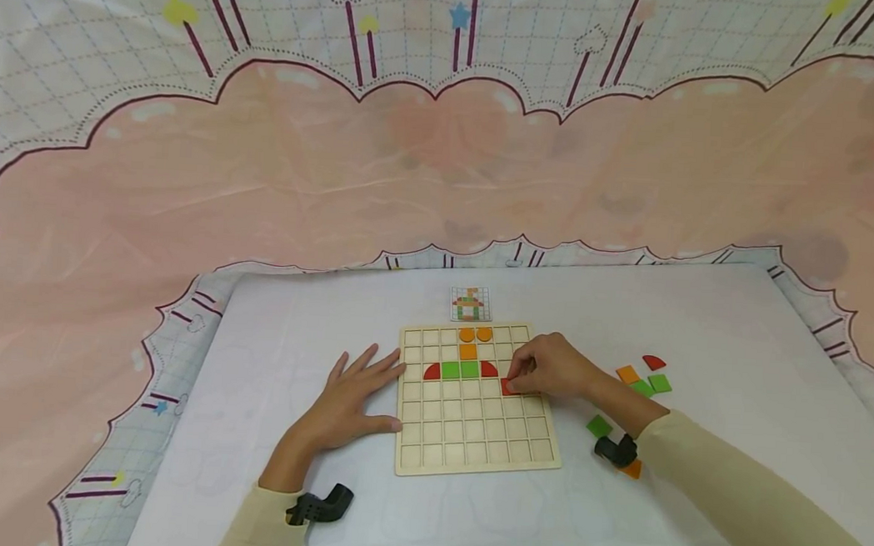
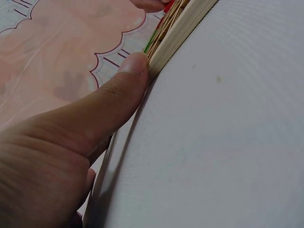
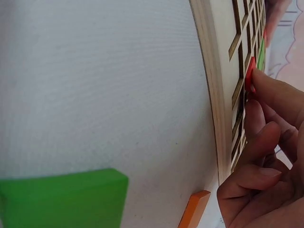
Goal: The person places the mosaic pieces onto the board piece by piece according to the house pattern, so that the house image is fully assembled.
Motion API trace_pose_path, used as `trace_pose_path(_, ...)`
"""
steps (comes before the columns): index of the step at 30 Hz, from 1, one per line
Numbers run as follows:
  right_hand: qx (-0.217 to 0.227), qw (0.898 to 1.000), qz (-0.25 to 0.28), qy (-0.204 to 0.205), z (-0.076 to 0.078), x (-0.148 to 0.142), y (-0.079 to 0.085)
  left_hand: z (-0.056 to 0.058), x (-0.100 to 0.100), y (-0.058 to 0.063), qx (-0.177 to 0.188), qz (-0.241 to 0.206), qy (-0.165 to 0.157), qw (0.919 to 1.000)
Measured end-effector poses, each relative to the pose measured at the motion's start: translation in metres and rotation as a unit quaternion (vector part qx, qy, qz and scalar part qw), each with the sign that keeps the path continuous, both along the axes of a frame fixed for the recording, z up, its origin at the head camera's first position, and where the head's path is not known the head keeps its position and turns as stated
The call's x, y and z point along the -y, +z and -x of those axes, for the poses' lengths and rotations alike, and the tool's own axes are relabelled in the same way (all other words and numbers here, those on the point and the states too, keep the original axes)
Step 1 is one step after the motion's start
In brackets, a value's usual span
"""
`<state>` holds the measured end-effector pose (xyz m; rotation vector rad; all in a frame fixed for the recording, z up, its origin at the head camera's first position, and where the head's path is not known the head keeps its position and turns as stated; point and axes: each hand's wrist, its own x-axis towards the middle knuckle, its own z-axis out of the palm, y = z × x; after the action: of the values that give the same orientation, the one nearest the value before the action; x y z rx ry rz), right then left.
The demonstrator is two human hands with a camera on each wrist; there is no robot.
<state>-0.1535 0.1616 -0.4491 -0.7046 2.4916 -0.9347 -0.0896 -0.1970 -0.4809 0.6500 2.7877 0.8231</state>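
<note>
The board is braced at its left edge by the spread left hand — presumably against sliding — while a red tile is pinched by the right hand, apparently for fine control, at right-side cells.

white tabletop | square pale-wood grid board | small printed card just beyond board | right of board: red quarter-round tile, orange square tiles, green square tiles

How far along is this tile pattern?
Done: two orange circles, one orange square, two green squares and two red quarter-circles sit in the wooden grid board.
In hand: the right hand pinches a red piece at the board.
Remaining: the bottom rows look bare, and loose tiles lie right of the board.
</note>
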Motion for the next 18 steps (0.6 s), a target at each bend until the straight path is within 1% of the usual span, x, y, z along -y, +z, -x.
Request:
trace_pose_path(4,-0.012,1.000,-0.009,-0.005,0.000,0.000,-0.001,0.000,0.000,0.000,-0.002,0.001,0.001,1.0000)
trace_pose_path(13,-0.003,1.000,-0.016,-0.016,-0.002,-0.006,0.000,0.001,0.000,-0.002,-0.005,0.004,0.001,1.0000)
trace_pose_path(18,0.003,0.999,-0.028,-0.037,0.001,-0.017,0.002,0.001,0.000,-0.003,-0.005,0.004,-0.001,1.0000)
